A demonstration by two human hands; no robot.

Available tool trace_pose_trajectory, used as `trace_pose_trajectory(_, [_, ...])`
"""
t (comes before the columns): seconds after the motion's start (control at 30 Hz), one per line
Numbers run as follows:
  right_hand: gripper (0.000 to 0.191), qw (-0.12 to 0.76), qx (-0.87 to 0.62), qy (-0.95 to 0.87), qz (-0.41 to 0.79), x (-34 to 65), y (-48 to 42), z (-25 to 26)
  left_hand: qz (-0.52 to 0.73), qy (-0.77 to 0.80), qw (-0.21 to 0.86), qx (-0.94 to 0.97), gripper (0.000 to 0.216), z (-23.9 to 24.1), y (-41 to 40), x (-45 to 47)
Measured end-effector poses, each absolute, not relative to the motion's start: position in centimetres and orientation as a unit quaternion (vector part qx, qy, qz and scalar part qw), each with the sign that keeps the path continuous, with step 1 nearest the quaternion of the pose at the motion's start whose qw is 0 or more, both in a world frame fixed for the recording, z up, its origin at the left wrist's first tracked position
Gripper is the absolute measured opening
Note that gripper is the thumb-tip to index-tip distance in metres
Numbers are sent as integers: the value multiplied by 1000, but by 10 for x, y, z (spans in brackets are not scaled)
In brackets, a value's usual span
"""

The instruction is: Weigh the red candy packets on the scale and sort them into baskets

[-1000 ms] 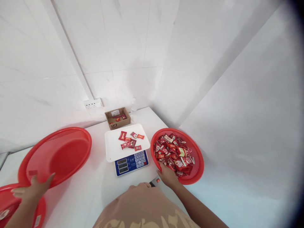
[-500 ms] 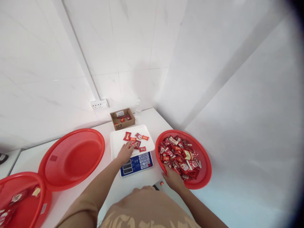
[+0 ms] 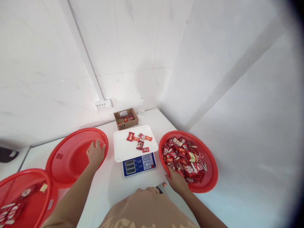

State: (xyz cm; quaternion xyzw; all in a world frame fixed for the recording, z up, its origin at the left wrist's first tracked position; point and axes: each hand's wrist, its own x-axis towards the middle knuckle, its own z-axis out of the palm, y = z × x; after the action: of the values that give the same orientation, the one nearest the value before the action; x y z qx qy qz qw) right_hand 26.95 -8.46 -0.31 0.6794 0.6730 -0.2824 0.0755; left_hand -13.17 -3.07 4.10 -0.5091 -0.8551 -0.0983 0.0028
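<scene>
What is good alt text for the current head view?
A person's right grip holds a round red plastic basket of mostly red wrapped packets; the left grip is over another red plastic basket. Between the baskets, six packets lie on a white-topped blue scale.

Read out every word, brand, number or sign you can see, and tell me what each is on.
"SF" on the cardboard box.
"7 8 9", "4 5 6", "1 2 3", "0" on the scale keypad.
Too small or blurred: candy wrappers, basket sticker, box label, dark object's label, other scale print, shirt print.
</scene>
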Motion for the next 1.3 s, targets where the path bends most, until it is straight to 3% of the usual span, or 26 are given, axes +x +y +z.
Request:
trace_pose_trajectory(0.17, [51, 73, 678, 677, -275, 270, -85, -7, -82, -830, -84, -545, 61, 16, -33, -112])
trace_pose_trajectory(0.3, [50, 63, 675, 686, -265, 272, -86, -13, -71, -832, -53, -548, 65, 5, -19, -74])
trace_pose_trajectory(0.5, [50, 64, 680, 684, -258, 270, -85, -13, 4, -680, -91, -727, 53, 10, 29, -34])
trace_pose_trajectory(0.77, [49, 69, 686, 677, -257, 268, -86, -10, 41, -603, -134, -785, 32, 15, 66, -18])
trace_pose_trajectory(1.03, [49, 63, 681, 681, -262, 269, -86, -10, -18, -667, -92, -739, 27, 21, 35, -46])
trace_pose_trajectory(1.3, [49, 73, 688, 671, -266, 267, -86, -4, -73, -796, -15, -601, 31, 48, -10, -130])
